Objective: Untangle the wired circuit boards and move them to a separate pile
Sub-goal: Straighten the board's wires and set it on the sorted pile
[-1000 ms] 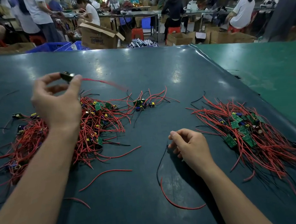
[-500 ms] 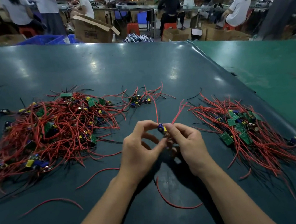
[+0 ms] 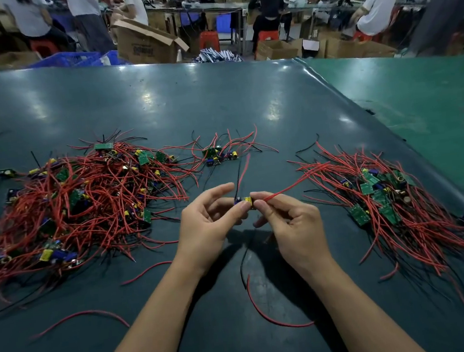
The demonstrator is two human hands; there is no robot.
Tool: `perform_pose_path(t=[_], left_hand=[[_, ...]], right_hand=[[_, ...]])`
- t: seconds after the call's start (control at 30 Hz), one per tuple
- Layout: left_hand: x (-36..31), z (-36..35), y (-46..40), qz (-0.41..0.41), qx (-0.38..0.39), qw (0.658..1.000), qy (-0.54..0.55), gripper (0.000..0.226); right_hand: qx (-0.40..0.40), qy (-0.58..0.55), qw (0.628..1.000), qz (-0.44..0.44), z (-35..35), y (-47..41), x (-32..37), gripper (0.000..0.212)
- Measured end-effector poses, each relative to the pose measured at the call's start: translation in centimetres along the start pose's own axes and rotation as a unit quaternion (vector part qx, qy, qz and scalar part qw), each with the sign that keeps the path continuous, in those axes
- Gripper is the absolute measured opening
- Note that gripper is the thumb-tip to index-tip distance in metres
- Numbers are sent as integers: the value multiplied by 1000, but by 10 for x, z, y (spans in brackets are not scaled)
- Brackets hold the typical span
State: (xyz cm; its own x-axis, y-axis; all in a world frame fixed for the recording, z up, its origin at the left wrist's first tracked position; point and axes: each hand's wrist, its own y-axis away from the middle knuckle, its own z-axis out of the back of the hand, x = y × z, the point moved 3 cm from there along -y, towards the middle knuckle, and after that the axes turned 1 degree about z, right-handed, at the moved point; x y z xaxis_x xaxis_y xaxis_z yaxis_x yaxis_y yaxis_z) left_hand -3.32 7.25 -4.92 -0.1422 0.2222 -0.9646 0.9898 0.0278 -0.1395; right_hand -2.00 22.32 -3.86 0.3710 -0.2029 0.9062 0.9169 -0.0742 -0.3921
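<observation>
- L hand (image 3: pixel 210 224) & R hand (image 3: pixel 290 224) meet mid-table, both pinching one small circuit board (image 3: pixel 244 201) between them, held clear above the table (image 3: pixel 217 105).
- L thumb + fingertip clamp the board's left end; other L fingers fan out loose. R thumb + forefinger nip the right end just where a red wire (image 3: pixel 289 185) leaves it; remaining R fingers curled under.
- Probably held up off the surface so the leads hang free and any snag shows; two-handed pinch steadies such a tiny part.
- Board itself: very small, yellow block + blue part visible on it; rest hidden by fingertips. One red lead runs right toward the sorted pile (image 3: pixel 394 201), another red lead and a thin black one rise away from the hands. Whether the black wire below the hands belongs to it: can't tell.
- Tangled pile (image 3: pixel 84 202) lies left, dense red wires w/ green boards mixed in; a small cluster (image 3: pixel 217 154) sits just beyond the hands, apart from both piles.
- Sorted pile at right looks looser, boards grouped, wires fanning out, so it's likely the drop spot for this one.
- Stray wire (image 3: pixel 268 312) lies loose near the forearms.
</observation>
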Motion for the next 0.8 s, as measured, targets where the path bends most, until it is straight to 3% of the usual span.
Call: perform_pose_path(t=[0.07,0.17,0.23,0.3,0.43,0.57,0.8], left_hand=[[1,3,-2,22,11,1000,16,46],[0,4,-3,5,-2,1000,22,26],[0,6,-4,-2,-19,999,50,16],[-1,6,-3,-1,-24,999,47,8],[-3,-3,4,-3,40,998,-48,12],[-3,-11,8,16,112,989,-100,13],[-3,-8,7,34,129,984,-121,15]], right_hand=[[4,-9,1000,17,-1,0,2,25],[30,-46,998,34,0,-1,4,31],[53,-90,994,-30,0,-1,1,33],[62,-155,979,-114,-1,-1,-1,18],[41,-159,980,-112,-4,-1,0,12],[8,-145,979,-143,1,-2,-5,20],[16,-149,979,-141,0,-5,-4,18]])
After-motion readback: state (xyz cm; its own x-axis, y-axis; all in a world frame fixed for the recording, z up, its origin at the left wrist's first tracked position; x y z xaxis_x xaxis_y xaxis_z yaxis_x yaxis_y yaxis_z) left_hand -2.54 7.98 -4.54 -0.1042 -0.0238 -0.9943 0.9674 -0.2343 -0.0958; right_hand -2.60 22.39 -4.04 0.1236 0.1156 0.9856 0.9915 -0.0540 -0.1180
